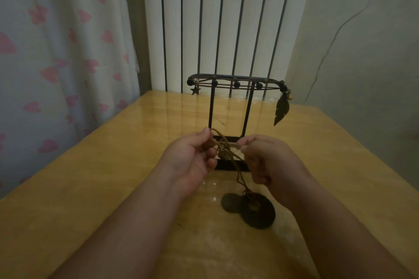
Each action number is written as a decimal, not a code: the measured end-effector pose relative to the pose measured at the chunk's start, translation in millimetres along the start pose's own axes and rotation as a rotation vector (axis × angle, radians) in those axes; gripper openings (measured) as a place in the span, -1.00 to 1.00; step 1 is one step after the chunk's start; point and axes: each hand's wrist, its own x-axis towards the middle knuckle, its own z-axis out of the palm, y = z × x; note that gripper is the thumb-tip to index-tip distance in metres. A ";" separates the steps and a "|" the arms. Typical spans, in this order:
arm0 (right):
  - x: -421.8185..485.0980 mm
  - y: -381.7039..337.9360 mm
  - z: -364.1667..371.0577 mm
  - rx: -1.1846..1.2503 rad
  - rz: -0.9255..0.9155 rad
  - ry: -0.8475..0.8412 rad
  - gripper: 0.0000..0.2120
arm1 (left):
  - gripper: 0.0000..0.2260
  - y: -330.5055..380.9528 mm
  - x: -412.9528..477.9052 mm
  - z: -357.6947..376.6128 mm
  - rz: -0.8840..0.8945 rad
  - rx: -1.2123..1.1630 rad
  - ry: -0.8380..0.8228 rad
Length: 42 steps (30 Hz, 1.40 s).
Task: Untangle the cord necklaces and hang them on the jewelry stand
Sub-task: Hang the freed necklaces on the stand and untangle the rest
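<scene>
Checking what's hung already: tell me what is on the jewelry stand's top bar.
A beaded cord lies along the top bar, with a star charm hanging at its left end and a leaf pendant at its right. How many cords cannot be told.

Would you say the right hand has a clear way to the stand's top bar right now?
Probably yes: nothing stands between the right hand and the top bar, though it and the left hand pinch the tangled cord.

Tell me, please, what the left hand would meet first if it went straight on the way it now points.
Apart from the cord it pinches, the left hand would most likely meet the stand first, at its base or left post. Depth is unclear from this one view.
</scene>
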 end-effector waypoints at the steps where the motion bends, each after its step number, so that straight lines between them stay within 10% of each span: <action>1: -1.1 0.4 1.5 -0.090 -0.009 -0.016 -0.90 | -0.87 -0.3 -0.1 -0.2 0.003 -0.014 -0.006; 8: -2.6 -4.2 -3.7 0.196 0.085 -0.008 -0.74 | -0.90 3.6 -1.6 -4.7 0.024 0.157 -0.039; 12: -2.4 -5.3 -7.1 0.421 0.065 -0.007 -0.81 | -0.87 -3.2 -7.3 1.4 0.204 0.786 0.096; 21: -7.5 -4.3 4.4 -0.375 -0.116 0.106 -0.86 | -0.81 -6.6 -4.1 6.5 0.315 0.968 0.184; 29: -4.7 -8.1 -4.0 0.639 -0.033 -0.066 -0.82 | -0.86 -6.9 -2.3 4.0 0.296 0.989 0.232; 42: 1.2 -7.9 -10.3 -0.045 0.047 0.167 -0.84 | -0.89 -0.9 -6.4 4.6 0.314 0.925 0.176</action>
